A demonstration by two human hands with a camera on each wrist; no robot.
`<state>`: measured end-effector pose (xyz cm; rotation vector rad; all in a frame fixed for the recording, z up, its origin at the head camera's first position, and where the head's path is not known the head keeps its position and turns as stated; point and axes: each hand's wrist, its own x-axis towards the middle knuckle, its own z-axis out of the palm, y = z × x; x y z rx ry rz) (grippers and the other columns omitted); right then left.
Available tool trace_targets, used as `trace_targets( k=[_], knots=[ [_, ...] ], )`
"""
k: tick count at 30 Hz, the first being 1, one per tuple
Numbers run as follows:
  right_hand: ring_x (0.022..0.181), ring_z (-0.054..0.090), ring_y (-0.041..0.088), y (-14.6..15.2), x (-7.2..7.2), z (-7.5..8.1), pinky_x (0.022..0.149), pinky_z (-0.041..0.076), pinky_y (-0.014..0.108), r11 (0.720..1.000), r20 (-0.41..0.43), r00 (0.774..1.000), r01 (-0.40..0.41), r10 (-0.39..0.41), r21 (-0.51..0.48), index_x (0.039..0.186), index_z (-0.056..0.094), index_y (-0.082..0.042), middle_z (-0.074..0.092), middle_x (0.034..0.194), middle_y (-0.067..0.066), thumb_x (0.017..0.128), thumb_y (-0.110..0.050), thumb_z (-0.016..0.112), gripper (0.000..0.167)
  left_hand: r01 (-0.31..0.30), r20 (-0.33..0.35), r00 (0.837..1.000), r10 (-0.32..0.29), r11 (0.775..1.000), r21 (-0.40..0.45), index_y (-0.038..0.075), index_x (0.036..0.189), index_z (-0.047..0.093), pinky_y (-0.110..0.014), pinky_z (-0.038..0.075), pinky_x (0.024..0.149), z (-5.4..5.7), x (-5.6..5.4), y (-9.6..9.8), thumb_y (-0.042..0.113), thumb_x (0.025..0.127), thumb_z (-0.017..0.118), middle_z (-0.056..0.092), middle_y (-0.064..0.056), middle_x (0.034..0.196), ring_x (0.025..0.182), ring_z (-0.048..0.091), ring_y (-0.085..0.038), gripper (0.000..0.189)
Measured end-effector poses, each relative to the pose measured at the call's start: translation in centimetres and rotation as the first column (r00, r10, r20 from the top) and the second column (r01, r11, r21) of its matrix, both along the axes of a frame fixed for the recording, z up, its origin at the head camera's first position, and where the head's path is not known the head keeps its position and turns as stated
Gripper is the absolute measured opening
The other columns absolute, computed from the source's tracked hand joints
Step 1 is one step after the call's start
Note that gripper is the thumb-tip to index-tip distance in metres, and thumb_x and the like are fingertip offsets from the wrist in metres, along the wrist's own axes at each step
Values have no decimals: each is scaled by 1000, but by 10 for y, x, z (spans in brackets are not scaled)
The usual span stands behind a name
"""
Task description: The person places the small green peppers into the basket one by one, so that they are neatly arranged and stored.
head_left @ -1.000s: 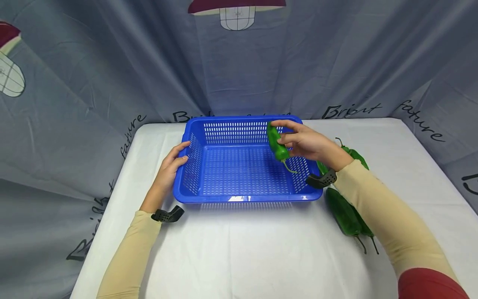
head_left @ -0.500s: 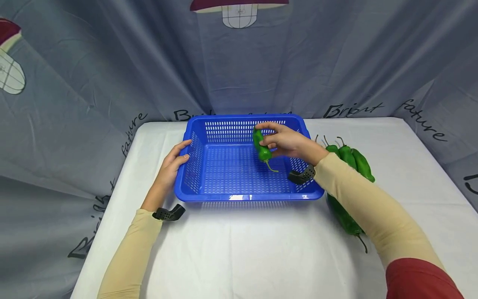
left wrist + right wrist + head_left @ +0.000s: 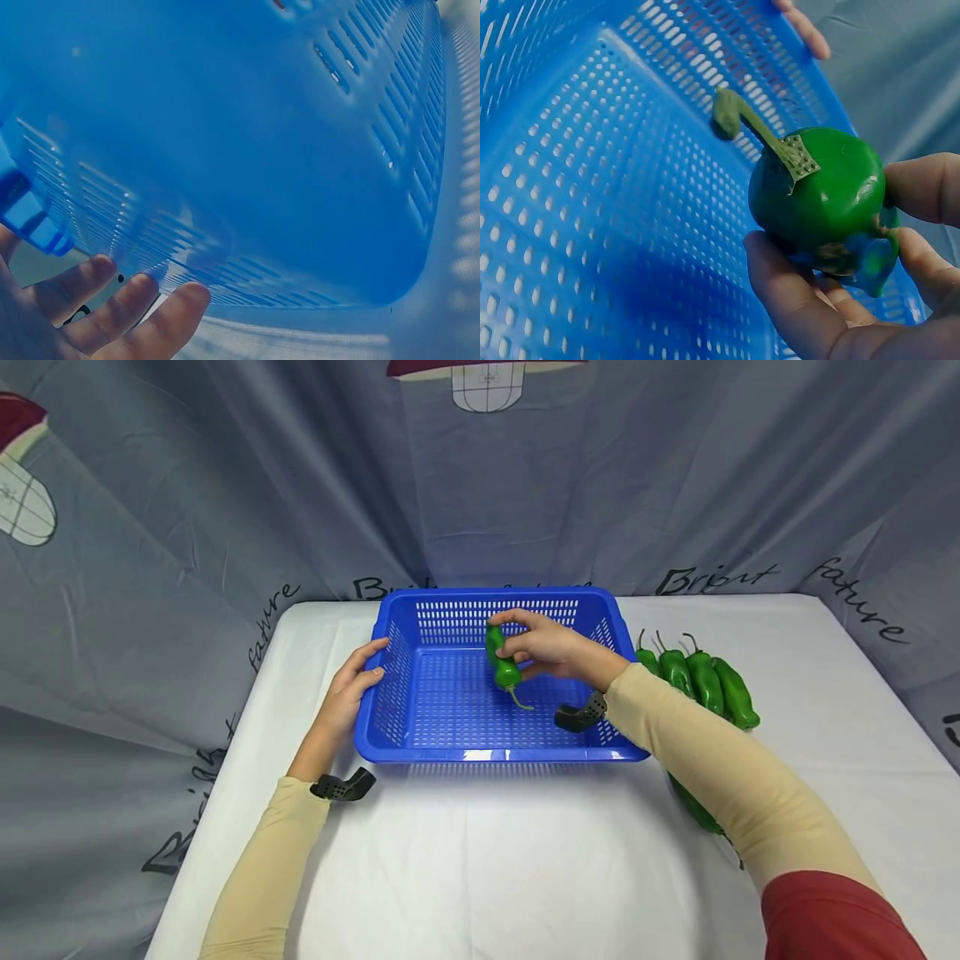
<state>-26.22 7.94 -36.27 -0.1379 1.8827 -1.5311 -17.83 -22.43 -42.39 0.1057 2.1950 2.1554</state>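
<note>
My right hand (image 3: 553,647) pinches a green pepper (image 3: 506,674) between thumb and fingers, above the floor of a blue plastic basket (image 3: 450,755). The pepper's stem points toward me. In the right wrist view its curved stem and glossy shoulder (image 3: 840,176) face the camera, with fingertips round its body. At the basket's left rim, my left hand (image 3: 339,703) holds on with its fingertips over the edge. From the left wrist, several fingers (image 3: 169,322) show against the slotted outer wall (image 3: 247,187).
Several more green peppers (image 3: 705,683) lie in a row on the white-covered table (image 3: 525,860), right of the basket. Another pepper (image 3: 693,806) is partly hidden under my right forearm. A grey printed curtain (image 3: 525,502) stands behind the table.
My right hand has carried the pepper leftward, from the basket's right part toward its middle. More of the pepper row shows behind that arm now. The left hand stays on the rim.
</note>
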Motion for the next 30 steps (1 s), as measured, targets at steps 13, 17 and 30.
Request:
trace_targets(
  k=[13, 17, 30],
  knots=[
    [106, 60, 33, -50, 13, -15, 93, 58, 54, 994, 22, 995, -94, 93, 63, 154, 38, -13, 44, 145, 23, 97, 1, 58, 62, -1, 10, 1000, 1, 1000, 4, 4, 156, 34, -55, 27, 124, -1, 2, -2, 8, 105, 36, 22, -10, 170, 152, 28, -30, 51],
    [104, 61, 32, -65, 14, -16, 89, 60, 50, 993, 29, 994, -102, 101, 53, 153, 39, -13, 44, 145, 22, 97, 0, 59, 61, -8, 7, 1000, 8, 1000, -1, 4, 156, 34, -55, 26, 124, 0, 2, -2, 7, 105, 37, 23, -11, 170, 153, 28, -32, 51],
    [106, 63, 35, -90, 13, -21, 85, 61, 48, 993, 15, 996, -90, 89, 70, 151, 44, -15, 47, 145, 20, 96, -1, 63, 60, 7, 0, 1000, -7, 1000, 13, 4, 156, 33, -58, 27, 123, -2, -2, 0, 6, 105, 37, 23, -13, 169, 152, 29, -34, 52]
  ],
)
